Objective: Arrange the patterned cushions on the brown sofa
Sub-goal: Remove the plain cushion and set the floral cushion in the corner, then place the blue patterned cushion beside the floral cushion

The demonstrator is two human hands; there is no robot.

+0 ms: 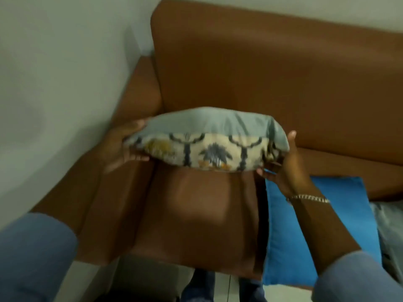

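Note:
I hold a patterned cushion (209, 140) flat in the air above the left seat of the brown sofa (272, 73). Its top side is plain pale blue; the edge facing me is cream with dark blue and mustard motifs. My left hand (124, 149) grips its left end, thumb on top. My right hand (283, 166), with a silver bracelet at the wrist, grips its right end. The cushion hovers near the backrest, close to the left armrest (139, 92).
A bright blue cushion (322, 225) lies on the seat to the right. A pale grey-blue fabric item (390, 232) sits at the far right edge. A white wall (54, 83) runs along the sofa's left side. My legs and pale floor show at the bottom.

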